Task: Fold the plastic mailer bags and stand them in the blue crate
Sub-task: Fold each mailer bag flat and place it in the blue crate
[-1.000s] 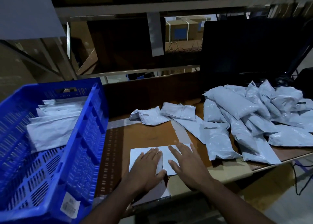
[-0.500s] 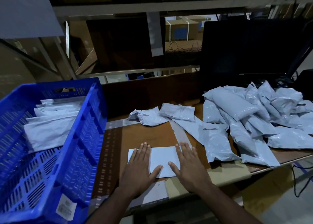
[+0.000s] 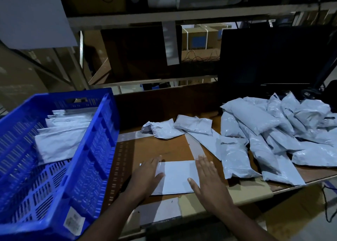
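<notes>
The brown worktop [image 3: 160, 146] spans the middle of the view, with metal shelving behind it. At its left end sits the blue crate [image 3: 91, 158], tilted in view, its slotted walls carrying a white barcode sticker [image 3: 73, 220] on the near corner; the print on it is too small to read. Inside the crate, folded mailers [image 3: 63, 131] stand in a row leaning toward the back wall, their long edges running left to right. At the back right stands a dark monitor [image 3: 273, 58] with a small logo on its lower bezel, too faint to read for certain. In front of it a heap of unfolded grey mailer bags [image 3: 273, 131] covers the right end of the worktop, most lying with their long axes running from the back toward the near edge, some crumpled. Two more loose bags [image 3: 182, 126] lie apart from the heap, near the middle of the worktop.

Close to the near edge lies the folded mailer [image 3: 176, 177], a flat pale rectangle with its long axis left to right. The left hand [image 3: 145, 177] presses flat on its left end, fingers straight and pointing away from the person. The right hand [image 3: 209, 178] lies flat on its right end, fingers straight, thumb resting on the bag's face. Neither hand grips anything.
</notes>
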### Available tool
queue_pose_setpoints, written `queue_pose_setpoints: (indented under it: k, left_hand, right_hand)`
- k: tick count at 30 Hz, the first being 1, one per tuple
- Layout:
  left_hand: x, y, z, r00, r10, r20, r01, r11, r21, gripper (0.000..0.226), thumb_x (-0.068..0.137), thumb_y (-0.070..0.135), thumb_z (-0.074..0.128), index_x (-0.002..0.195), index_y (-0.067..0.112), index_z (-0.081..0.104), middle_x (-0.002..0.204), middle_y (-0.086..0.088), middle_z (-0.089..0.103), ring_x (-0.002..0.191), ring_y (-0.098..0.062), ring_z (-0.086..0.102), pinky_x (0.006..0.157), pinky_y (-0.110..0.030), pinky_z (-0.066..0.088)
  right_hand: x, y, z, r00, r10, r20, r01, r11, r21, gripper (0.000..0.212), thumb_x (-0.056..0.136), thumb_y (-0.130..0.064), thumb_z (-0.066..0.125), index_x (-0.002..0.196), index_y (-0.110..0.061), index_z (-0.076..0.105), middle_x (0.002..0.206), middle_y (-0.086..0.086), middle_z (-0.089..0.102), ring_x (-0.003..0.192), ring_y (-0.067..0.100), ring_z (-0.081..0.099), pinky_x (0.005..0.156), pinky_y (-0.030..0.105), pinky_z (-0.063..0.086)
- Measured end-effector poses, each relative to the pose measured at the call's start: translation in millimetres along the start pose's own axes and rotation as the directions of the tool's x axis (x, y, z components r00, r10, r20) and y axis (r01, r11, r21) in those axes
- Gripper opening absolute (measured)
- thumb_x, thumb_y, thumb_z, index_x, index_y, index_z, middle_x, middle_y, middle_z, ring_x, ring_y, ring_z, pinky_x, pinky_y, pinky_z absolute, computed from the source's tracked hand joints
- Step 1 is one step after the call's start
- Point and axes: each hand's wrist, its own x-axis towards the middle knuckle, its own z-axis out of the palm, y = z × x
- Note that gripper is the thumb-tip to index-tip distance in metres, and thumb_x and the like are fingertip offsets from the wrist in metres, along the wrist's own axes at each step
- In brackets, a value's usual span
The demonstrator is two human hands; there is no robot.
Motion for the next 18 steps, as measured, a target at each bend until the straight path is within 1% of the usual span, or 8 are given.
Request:
queue_pose_setpoints:
  k: [3,5,7,8,10,12,14,18]
  left_hand:
    - [3,2,-5,1.000,-0.018,-0.012,0.019,0.997,0.071,0.067,0.099,0.048,0.059,0.156,0.029,0.031,0.159,0.006,0.037,0.145,-0.017,0.033,0.120,-0.037,0.028]
    - [7,1,-7,0.998,-0.060,0.014,0.059,0.994,0.090,0.074,0.092,0.052,0.066,0.155,0.030,0.033,0.153,0.005,0.044,0.139,-0.019,0.039,0.116,-0.039,0.034]
    - [9,2,-11,0.990,-0.133,0.043,0.129,0.989,0.077,0.076,0.084,0.056,0.072,0.149,0.033,0.040,0.142,0.004,0.052,0.130,-0.020,0.046,0.107,-0.042,0.040]
    - [8,4,-16,0.986,-0.158,0.044,0.155,0.985,0.073,0.071,0.080,0.056,0.075,0.142,0.033,0.048,0.134,0.005,0.056,0.121,-0.019,0.050,0.101,-0.041,0.043]
    - [7,8,-25,0.984,-0.167,0.058,0.162,0.983,0.087,0.051,0.078,0.051,0.080,0.122,0.031,0.064,0.118,0.007,0.063,0.103,-0.014,0.056,0.087,-0.033,0.044]
    - [5,11,-31,0.984,-0.156,0.088,0.149,0.986,0.079,0.042,0.075,0.044,0.085,0.111,0.027,0.071,0.113,0.007,0.066,0.100,-0.012,0.059,0.080,-0.029,0.048]
    - [3,13,-34,0.983,-0.159,0.094,0.155,0.987,0.049,0.042,0.072,0.040,0.089,0.106,0.026,0.071,0.112,0.006,0.065,0.100,-0.012,0.060,0.083,-0.031,0.054]
    - [-2,17,-35,0.974,-0.184,0.130,0.190,0.981,-0.029,0.046,0.069,0.032,0.091,0.106,0.026,0.065,0.106,0.007,0.064,0.096,-0.010,0.060,0.084,-0.032,0.056]
  right_hand:
    - [-1,-8,-4,0.996,-0.086,0.022,0.085,0.996,0.007,0.098,0.076,-0.080,-0.020,0.159,-0.028,-0.009,0.160,-0.013,-0.024,0.150,0.008,-0.019,0.119,0.028,-0.016]
    - [2,-14,-10,0.994,-0.110,-0.002,0.110,0.993,0.035,0.085,0.088,-0.076,-0.003,0.159,-0.029,-0.004,0.157,-0.015,-0.020,0.149,0.006,-0.016,0.113,0.023,-0.017]
    - [6,-21,-18,0.988,-0.153,-0.025,0.155,0.986,0.065,0.073,0.097,-0.061,0.019,0.160,-0.027,0.002,0.158,-0.015,-0.013,0.151,0.008,-0.007,0.114,0.022,-0.011]
    - [9,-23,-22,0.983,-0.181,-0.032,0.183,0.980,0.073,0.069,0.101,-0.052,0.028,0.160,-0.025,0.007,0.161,-0.014,-0.008,0.153,0.009,-0.002,0.115,0.022,-0.008]
    - [16,-27,-30,0.976,-0.218,-0.023,0.219,0.973,0.071,0.065,0.104,-0.038,0.041,0.160,-0.025,0.010,0.167,-0.010,0.001,0.154,0.010,0.002,0.114,0.022,-0.006]
    - [26,-28,-38,0.966,-0.257,0.010,0.257,0.965,0.043,0.067,0.103,-0.027,0.046,0.161,-0.025,0.011,0.168,-0.006,0.005,0.154,0.012,0.002,0.117,0.023,-0.004]
    - [37,-27,-42,0.948,-0.314,0.058,0.314,0.949,0.005,0.069,0.100,-0.019,0.048,0.160,-0.022,0.014,0.168,-0.002,0.009,0.154,0.014,0.001,0.123,0.028,-0.001]
    - [55,-29,-41,0.912,-0.386,0.140,0.396,0.916,-0.056,0.072,0.093,-0.014,0.049,0.159,-0.018,0.020,0.167,0.002,0.017,0.154,0.019,0.002,0.125,0.036,0.003]
